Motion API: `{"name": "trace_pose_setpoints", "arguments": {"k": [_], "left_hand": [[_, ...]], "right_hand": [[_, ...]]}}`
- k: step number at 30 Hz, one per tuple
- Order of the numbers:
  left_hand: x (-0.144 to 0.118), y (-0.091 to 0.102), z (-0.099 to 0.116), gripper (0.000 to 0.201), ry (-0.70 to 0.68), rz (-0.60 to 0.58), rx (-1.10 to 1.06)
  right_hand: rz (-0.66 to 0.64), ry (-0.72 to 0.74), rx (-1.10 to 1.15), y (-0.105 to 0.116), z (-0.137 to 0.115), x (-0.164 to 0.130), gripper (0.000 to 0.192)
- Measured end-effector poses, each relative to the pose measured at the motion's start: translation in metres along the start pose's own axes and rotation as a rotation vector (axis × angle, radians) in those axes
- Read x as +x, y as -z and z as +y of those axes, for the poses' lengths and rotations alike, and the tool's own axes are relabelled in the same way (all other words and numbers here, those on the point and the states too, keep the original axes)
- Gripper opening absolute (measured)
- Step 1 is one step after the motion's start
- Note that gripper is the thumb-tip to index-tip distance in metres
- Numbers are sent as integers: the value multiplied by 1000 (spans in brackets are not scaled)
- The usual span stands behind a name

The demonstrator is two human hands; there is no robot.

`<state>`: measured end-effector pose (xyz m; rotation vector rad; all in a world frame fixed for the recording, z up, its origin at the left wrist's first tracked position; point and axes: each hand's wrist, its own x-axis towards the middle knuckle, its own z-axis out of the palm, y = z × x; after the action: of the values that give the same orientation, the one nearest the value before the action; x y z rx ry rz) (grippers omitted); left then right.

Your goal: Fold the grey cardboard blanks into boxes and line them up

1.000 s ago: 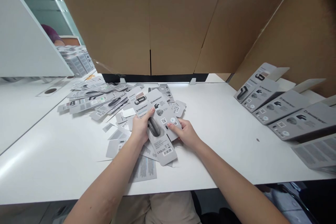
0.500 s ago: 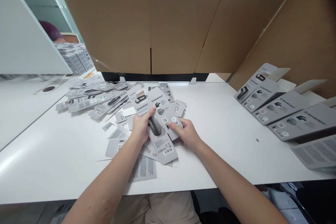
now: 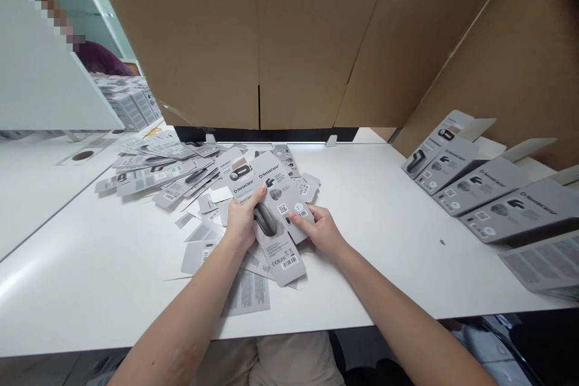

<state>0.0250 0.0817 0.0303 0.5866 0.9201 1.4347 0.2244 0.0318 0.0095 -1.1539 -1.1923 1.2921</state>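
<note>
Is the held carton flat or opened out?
Flat: the held carton shows two printed panels side by side, without box-like depth.

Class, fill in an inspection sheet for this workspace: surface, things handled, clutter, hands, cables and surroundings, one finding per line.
Surface: white table, with a small dark speck towards the right.
Things handled: flat printed carton, tilted, above loose card pieces.
Clutter: untidy pile of flat cartons at left; row of cartons with raised flaps at right.
Hands: left hand and right hand grip the flat printed carton from opposite sides.
Cables: nothing seen.
Surroundings: brown cardboard panels ahead and at right; white partition at left, a co-worker's purple sleeve beyond it.
</note>
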Motion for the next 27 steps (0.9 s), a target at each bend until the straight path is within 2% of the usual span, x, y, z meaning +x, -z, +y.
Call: {"name": "trace_pose_setpoints", "arguments": {"k": [19, 22, 25, 27], "left_hand": [[0, -1, -1, 63, -10, 1, -10], [0, -2, -6, 63, -57, 6, 10], [0, -3, -9, 79, -87, 1, -22], [-2, -3, -8, 86, -42, -24, -78]], "right_hand": [[-5, -17, -41, 1, 5, 2, 65], [24, 99, -164, 3, -2, 1, 60], [36, 257, -431, 4, -15, -6, 57], [16, 318, -631, 3, -24, -10, 60]]}}
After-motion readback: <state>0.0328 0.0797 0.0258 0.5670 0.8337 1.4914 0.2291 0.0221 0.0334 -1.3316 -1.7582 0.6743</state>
